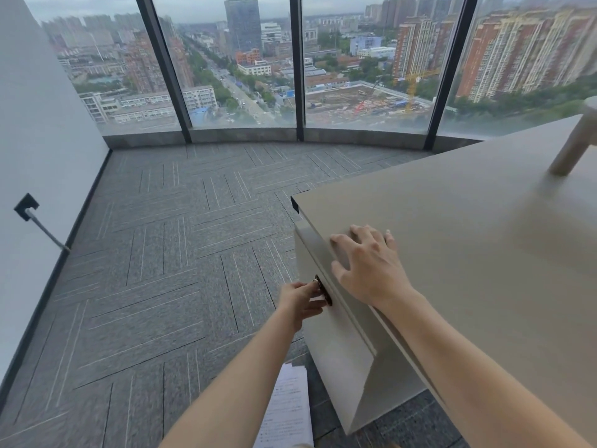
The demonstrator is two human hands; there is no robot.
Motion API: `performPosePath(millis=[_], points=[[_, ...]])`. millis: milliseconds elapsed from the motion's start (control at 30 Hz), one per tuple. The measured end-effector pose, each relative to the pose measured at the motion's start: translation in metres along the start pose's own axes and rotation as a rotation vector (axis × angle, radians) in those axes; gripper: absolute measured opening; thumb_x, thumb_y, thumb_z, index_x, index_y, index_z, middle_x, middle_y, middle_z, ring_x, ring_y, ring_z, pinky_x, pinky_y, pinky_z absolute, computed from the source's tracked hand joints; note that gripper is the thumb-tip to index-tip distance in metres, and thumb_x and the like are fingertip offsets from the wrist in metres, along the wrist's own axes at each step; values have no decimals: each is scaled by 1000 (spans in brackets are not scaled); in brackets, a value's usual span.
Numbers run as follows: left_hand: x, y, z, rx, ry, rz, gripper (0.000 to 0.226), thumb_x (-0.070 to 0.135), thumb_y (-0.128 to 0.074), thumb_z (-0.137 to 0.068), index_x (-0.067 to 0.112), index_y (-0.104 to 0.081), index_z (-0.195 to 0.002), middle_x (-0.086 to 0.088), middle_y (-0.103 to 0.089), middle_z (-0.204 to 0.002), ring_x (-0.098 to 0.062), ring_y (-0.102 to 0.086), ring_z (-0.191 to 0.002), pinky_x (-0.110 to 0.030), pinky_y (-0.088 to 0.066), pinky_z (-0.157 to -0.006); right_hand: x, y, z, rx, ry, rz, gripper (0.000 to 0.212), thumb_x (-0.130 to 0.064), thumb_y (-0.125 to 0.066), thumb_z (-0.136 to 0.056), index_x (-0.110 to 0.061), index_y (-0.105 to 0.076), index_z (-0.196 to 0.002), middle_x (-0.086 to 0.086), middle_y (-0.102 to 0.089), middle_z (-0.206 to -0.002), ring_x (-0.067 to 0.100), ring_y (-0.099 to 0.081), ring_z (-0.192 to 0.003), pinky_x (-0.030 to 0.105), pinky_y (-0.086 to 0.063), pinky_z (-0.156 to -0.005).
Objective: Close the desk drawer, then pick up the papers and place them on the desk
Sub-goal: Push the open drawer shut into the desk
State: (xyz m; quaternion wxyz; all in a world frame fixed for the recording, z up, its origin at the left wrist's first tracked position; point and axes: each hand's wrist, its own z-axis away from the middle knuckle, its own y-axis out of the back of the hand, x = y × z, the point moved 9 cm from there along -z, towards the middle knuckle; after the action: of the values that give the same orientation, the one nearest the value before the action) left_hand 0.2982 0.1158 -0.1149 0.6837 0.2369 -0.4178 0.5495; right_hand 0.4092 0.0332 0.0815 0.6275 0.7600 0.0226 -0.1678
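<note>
A beige desk fills the right side. Its drawer front faces left and lies nearly flush with the desk side. My left hand grips the dark metal handle on that drawer front. My right hand rests flat with fingers spread on the desk's top edge, just above the drawer. White printed papers lie on the carpet at the bottom, between my forearms, partly hidden by my left arm.
Grey patterned carpet covers the floor to the left. Floor-to-ceiling windows stand ahead. A white wall with a black socket and cable runs along the left. A beige cylindrical leg stands on the desk at the far right.
</note>
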Motion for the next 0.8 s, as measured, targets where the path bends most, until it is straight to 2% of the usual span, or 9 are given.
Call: performPosePath(millis=[100, 200, 267, 333, 433, 633, 800], points=[[2, -4, -2, 3, -4, 10, 12, 14, -65, -92, 3, -59, -91, -16, -68, -89, -31, -67, -69, -38, -59, -68, -2, 1, 0, 5, 1, 3, 45, -39, -53, -90, -30, -53, -134, 13, -43, -150, 34, -27, -147, 59, -12, -122], [5, -6, -3, 22, 6, 38, 22, 10, -65, -90, -5, -61, -105, -23, -66, -96, -31, -66, -61, -34, -60, -56, -3, 0, 0, 9, -6, 13, 42, -37, -52, -90, -28, -54, -131, 13, -42, -150, 35, -27, -147, 60, -12, -122], [4, -7, -3, 18, 21, 47, 33, 9, -66, -89, -10, -60, -114, -23, -66, -95, -31, -67, -60, -34, -61, -54, -4, 0, 0, 11, -9, 17, 41, -37, -52, -90, -28, -54, -129, 13, -42, -150, 35, -27, -147, 60, -12, -122], [4, -7, -3, -11, 41, 30, 34, 12, -65, -89, -8, -60, -116, -21, -67, -98, -33, -69, -66, -35, -62, -59, -3, 0, 0, 10, -14, 14, 40, -37, -51, -90, -29, -54, -129, 12, -43, -149, 34, -27, -147, 59, -11, -122], [3, -5, -5, -48, 70, 0, 26, 16, -64, -89, -1, -61, -108, -17, -66, -100, -35, -71, -78, -38, -63, -67, -3, 1, 0, 9, -13, 11, 41, -38, -52, -90, -29, -53, -130, 12, -43, -149, 33, -27, -147, 58, -11, -122], [-5, -4, -11, -65, 155, 9, 21, 26, -62, -86, 5, -60, -89, -14, -65, -97, -30, -71, -82, -38, -61, -69, -3, 1, 0, 5, -6, 7, 43, -40, -52, -89, -31, -52, -132, 12, -42, -151, 33, -27, -147, 59, -12, -122], [-9, -6, -17, -44, 184, -2, 22, 29, -62, -85, 8, -60, -79, -13, -66, -99, -28, -70, -81, -33, -59, -60, -3, 2, 0, 10, -6, 5, 44, -39, -52, -90, -31, -52, -133, 12, -42, -151, 33, -26, -148, 58, -11, -123]])
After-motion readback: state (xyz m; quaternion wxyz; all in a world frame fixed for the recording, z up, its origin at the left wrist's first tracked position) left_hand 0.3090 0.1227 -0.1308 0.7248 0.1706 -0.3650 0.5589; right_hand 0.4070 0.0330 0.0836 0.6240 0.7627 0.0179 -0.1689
